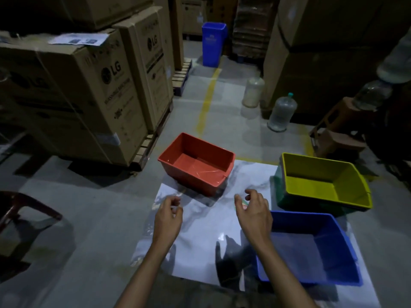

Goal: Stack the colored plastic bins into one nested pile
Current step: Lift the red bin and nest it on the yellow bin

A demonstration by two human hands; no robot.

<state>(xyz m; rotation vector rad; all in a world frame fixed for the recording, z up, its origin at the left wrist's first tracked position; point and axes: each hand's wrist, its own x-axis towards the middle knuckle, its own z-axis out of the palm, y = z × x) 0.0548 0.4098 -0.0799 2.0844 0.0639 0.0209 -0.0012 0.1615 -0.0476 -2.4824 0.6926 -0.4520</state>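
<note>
the red bin (pixel 195 164) sits upright and empty just beyond both hands. the yellow bin (pixel 322 181) sits nested in a dark green bin (pixel 280 192), right of and beyond the right hand. the blue bin (pixel 311 247) rests upright, empty, beside the right forearm.
</note>
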